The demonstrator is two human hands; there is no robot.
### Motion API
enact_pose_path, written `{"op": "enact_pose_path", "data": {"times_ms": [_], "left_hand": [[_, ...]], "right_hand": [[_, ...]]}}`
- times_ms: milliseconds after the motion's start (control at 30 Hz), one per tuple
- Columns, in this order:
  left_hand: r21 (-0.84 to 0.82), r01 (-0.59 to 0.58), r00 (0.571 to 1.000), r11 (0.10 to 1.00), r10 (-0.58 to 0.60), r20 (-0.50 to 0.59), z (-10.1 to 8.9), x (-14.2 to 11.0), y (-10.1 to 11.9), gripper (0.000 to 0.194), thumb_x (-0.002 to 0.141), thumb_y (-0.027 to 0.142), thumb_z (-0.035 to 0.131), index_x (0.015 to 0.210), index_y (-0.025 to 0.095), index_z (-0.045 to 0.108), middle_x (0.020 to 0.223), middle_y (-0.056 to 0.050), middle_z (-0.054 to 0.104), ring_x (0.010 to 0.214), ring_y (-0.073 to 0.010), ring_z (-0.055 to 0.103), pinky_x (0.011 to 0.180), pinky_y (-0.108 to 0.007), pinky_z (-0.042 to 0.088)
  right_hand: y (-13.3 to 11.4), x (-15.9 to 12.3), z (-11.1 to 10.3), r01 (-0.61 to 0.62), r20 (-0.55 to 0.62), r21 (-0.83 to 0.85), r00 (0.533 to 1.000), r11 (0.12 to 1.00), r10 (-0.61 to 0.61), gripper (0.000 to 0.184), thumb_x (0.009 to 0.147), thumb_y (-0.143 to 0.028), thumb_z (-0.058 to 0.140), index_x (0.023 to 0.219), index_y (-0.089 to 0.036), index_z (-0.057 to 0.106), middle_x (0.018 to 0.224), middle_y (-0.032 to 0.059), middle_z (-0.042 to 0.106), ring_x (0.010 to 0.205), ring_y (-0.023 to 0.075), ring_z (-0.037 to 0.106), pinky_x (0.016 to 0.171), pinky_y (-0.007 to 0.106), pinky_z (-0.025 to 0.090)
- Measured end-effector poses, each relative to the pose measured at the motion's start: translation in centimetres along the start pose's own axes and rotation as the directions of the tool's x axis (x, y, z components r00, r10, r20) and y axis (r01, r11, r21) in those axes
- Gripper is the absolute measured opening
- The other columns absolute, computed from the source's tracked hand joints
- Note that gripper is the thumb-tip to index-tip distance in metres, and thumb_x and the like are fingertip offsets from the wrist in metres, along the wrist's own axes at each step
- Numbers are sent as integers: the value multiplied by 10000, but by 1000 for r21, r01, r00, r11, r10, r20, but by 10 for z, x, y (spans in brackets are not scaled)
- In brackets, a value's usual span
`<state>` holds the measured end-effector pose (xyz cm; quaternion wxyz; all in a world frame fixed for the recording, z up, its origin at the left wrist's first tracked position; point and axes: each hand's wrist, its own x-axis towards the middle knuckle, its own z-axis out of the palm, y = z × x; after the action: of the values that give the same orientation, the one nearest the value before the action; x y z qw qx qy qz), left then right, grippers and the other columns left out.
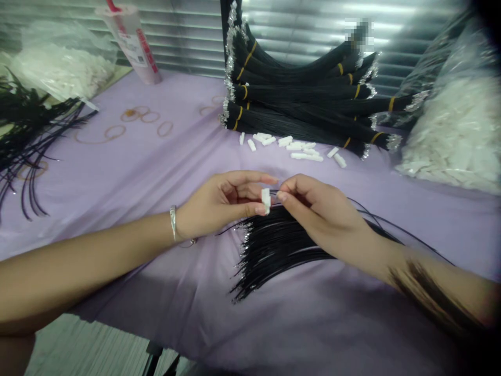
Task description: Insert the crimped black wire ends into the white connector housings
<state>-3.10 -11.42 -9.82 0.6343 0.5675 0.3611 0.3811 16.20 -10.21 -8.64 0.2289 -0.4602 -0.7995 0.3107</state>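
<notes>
Pinching a white plastic connector housing (266, 201) between thumb and forefinger, the left hand (219, 206) holds it up off the lilac cloth (117, 177), while the closed right hand (321, 219) grips thin black wires (282, 245) beside it, apparently keeping both close together. Loose housings (297, 149) lie beyond, before banded wire bundles (301, 94); the paper cup's (131, 44) red lettering is unreadable.
</notes>
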Motion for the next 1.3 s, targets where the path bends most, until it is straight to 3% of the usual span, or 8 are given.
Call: {"op": "enact_pose_path", "data": {"times_ms": [100,200,300,400,533,667,867,1300], "left_hand": [[233,-226,974,946,220,52,-3,-3,0,347,762,143,638,1105,168,592,1009,-53,657,912,-120,638,840,-234,523],[573,-412,900,709,415,134,-6,-4,0,296,775,215,636,1068,176,612,909,-40,651,834,-108,614,793,-225,506],[754,-492,821,435,520,235,-8,-3,-1,279,778,281,630,1027,157,614,914,-60,615,857,-116,571,788,-231,482],[811,-486,777,326,586,229,-7,-2,-1,278,776,345,619,951,130,611,977,-91,581,918,-135,543,806,-244,470],[849,-354,871,393,469,146,-6,-2,2,218,870,313,491,869,119,592,805,-44,620,731,-96,549,695,-205,442],[814,-223,932,536,362,17,-5,-1,2,217,887,295,457,914,146,611,722,-4,628,641,-74,550,644,-180,419],[789,-184,951,587,308,-7,-6,0,-1,206,877,267,464,920,160,634,771,-3,659,676,-79,569,647,-184,413],[735,-154,963,661,267,-39,-7,2,-5,229,862,300,490,932,143,641,884,-31,675,768,-98,593,682,-188,440]], "right_hand": [[-4,0,-6,-43,21,82,999,996,41,195,879,-328,450,769,-187,527,584,-41,486,501,85,416,503,227,339],[-8,-1,-9,-35,38,99,999,994,31,184,871,-315,468,759,-183,529,564,-45,476,484,77,407,496,224,344],[-9,-3,-10,-24,43,77,999,997,21,169,873,-302,465,784,-184,548,579,-37,505,494,82,438,481,220,356],[-10,-8,-12,119,23,-70,993,990,-117,139,869,-252,464,886,-183,583,713,5,573,599,109,520,539,236,415],[-15,-18,-10,355,-102,-417,897,837,-431,197,815,-196,523,1001,-176,586,1013,97,549,914,204,528,759,333,445],[-17,-22,2,455,139,-330,890,827,-435,134,863,-153,455,879,-191,583,850,44,580,751,141,546,673,270,467],[-1,-12,15,447,275,-225,882,866,-384,163,887,-153,441,825,-142,592,855,64,568,812,159,538,772,313,467],[0,-4,13,441,312,-131,869,888,-385,100,851,-137,528,781,-146,600,843,45,577,778,130,547,763,272,461]]}}
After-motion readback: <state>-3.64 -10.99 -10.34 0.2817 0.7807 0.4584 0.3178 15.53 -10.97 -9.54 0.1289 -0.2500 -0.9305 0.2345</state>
